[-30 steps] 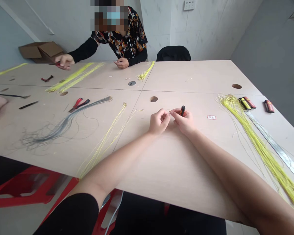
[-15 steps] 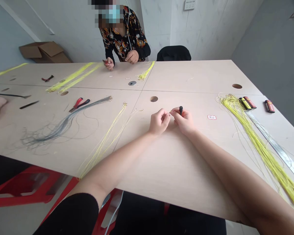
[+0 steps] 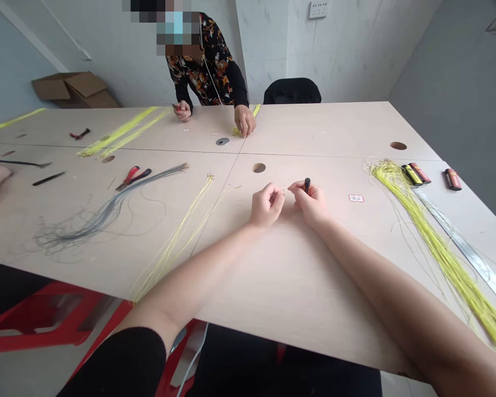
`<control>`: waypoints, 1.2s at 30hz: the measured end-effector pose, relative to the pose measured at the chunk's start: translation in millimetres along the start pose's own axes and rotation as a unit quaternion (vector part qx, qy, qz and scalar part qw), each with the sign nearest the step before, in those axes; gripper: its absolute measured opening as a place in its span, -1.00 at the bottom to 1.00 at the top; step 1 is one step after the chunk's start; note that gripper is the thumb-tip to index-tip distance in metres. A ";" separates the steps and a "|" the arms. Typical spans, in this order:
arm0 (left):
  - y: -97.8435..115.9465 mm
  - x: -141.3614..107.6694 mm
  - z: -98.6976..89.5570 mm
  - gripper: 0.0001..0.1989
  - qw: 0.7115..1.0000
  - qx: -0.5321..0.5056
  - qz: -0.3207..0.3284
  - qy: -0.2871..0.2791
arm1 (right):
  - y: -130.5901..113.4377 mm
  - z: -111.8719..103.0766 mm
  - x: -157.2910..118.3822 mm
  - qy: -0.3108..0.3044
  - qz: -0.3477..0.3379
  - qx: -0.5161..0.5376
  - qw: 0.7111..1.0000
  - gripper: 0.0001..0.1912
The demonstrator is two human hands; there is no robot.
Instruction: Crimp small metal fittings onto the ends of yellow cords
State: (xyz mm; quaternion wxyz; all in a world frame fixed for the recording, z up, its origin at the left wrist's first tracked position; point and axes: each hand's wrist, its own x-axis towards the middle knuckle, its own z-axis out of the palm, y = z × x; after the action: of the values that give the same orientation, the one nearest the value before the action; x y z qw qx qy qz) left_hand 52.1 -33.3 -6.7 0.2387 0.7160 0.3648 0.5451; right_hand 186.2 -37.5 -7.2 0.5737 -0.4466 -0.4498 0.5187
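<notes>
My left hand (image 3: 267, 205) is closed in a pinch above the table (image 3: 297, 264), with the light-coloured tip of a thin cord (image 3: 284, 188) sticking out from its fingertips. Just to its right, my right hand (image 3: 312, 204) is curled round a small black-ended tool (image 3: 307, 185) with some orange below the black. The tool's lower part is hidden in the palm. A narrow gap separates the fingertips of both hands. Several thin yellow cords (image 3: 177, 234) with gold-coloured ends lie left of my left forearm. A small red-edged label (image 3: 356, 198) lies right of my right hand.
Right: a yellow cord bundle (image 3: 430, 237), a metal ruler (image 3: 463, 242), and red and yellow cylinders (image 3: 453, 179). Left: a grey cord bundle (image 3: 111, 207) and pliers (image 3: 133, 177). Across the table, a person (image 3: 209, 60) holds a red-handled tool (image 3: 177, 108). Cable holes (image 3: 259, 167) pierce the tabletop.
My fingertips have parted slightly, so the cord tip now shows between my hands. The person opposite has moved a hand sideways onto the yellow cords there.
</notes>
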 end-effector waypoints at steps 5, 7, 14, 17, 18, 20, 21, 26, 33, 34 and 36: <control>0.0 0.5 0.1 -0.73 1.000 0.004 -0.002 0.001 | 2.4 -1.4 -1.0 -0.027 -0.041 -0.033 0.998 -0.79; -0.2 0.8 0.1 -0.73 1.000 0.006 -0.004 0.000 | 2.7 -1.3 -1.5 -0.033 -0.050 -0.048 0.997 -0.79; -0.5 1.0 0.0 -0.75 1.000 0.002 -0.007 -0.009 | 1.5 0.3 -1.9 -0.024 -0.055 -0.063 0.996 -0.80; -0.5 1.0 0.1 -0.76 1.000 0.005 -0.005 -0.009 | -0.5 1.4 -2.7 -0.016 -0.062 -0.075 0.995 -0.83; -0.5 0.9 0.2 -0.76 1.000 0.006 -0.004 -0.009 | -1.2 1.7 -3.0 -0.013 -0.065 -0.079 0.995 -0.84; -0.5 0.8 0.2 -0.77 1.000 0.008 -0.004 -0.009 | -2.3 2.0 -3.4 -0.010 -0.071 -0.085 0.994 -0.85; -0.4 0.8 0.1 -0.77 1.000 0.010 -0.005 -0.010 | -2.6 2.0 -3.5 -0.010 -0.073 -0.087 0.993 -0.86; -0.1 0.7 0.1 -0.77 1.000 0.009 -0.007 -0.013 | -0.7 0.9 -2.3 -0.018 -0.079 -0.093 0.992 -0.85; 0.0 0.6 0.0 -0.77 1.000 0.014 -0.011 -0.013 | -1.6 1.5 -3.1 -0.019 -0.071 -0.100 0.992 -0.85; -0.1 0.6 0.0 -0.77 1.000 0.015 -0.011 -0.012 | -2.1 1.6 -3.1 -0.017 -0.070 -0.101 0.992 -0.86; -0.4 0.6 0.0 -0.77 1.000 0.014 -0.012 -0.011 | -2.7 1.7 -2.7 -0.014 -0.066 -0.097 0.993 -0.86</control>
State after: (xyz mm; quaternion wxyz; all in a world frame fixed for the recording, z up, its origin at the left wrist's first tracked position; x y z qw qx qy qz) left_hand 52.1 -32.6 -6.6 0.2390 0.7208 0.3788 0.5291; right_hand 184.9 -40.3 -4.4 0.5542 -0.4618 -0.5346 0.4402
